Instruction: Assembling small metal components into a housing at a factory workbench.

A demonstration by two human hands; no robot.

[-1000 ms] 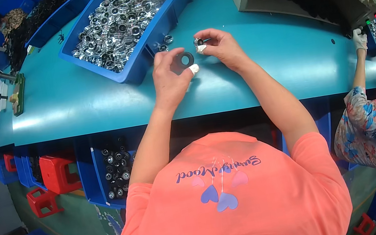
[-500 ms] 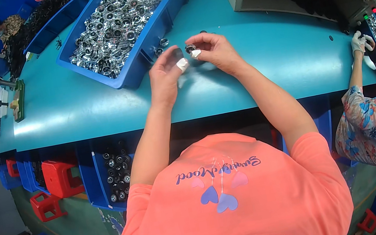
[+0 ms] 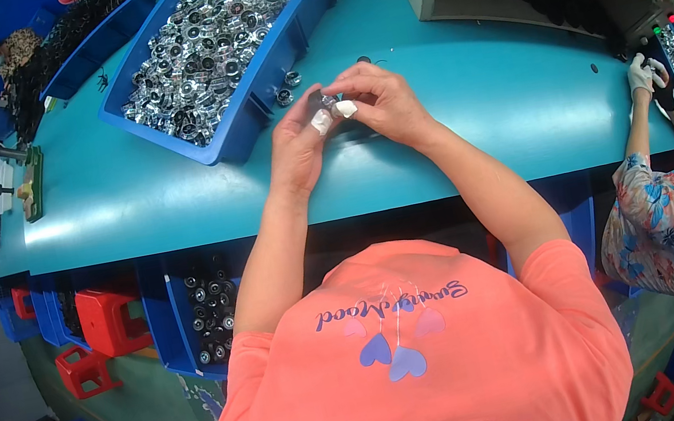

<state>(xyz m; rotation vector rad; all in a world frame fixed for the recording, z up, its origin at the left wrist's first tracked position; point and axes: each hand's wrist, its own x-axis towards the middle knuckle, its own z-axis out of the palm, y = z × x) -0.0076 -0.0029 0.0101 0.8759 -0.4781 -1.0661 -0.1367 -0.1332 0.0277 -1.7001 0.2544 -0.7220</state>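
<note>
Two hands: the left hand and the right hand meet fingertip to fingertip above the teal counter.
Small part: a little metal piece sits pinched between both hands, just off the near corner of the blue bin; its exact shape is too small to tell.
Left fingers: curled shut around the small part, one fingertip wrapped in white tape.
Right fingers: closed on the same part from the other side, a taped fingertip touching it.
Blue bin: heaped with shiny round metal parts, standing just beside the hands.
Loose parts: a few dark pieces lie on the counter between bin and hands.
Co-worker: a gloved hand at the far right edge, well apart.
</note>
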